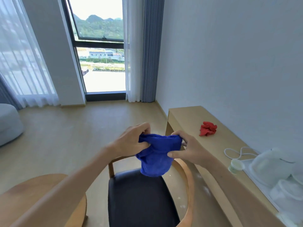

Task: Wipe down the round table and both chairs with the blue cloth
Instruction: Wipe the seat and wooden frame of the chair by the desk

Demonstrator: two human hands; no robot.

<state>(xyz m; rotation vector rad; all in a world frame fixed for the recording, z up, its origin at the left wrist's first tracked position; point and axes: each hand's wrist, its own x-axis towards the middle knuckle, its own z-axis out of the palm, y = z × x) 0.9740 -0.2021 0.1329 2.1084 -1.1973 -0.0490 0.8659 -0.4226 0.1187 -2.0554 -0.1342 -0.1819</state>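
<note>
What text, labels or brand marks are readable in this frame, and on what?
No text here can be read.
Small cup on the desk: greenish marking on its side, too blurred to tell whether it is lettering.
Clear plastic containers beside it: no label visible.
Blue cloth, held by both hands: no tag or print showing.
Red cloth: none.
Buildings outside the window: too small for any sign.

chair (141, 199) sits between round table (32, 190), left, and desk (188, 118), right.
</note>
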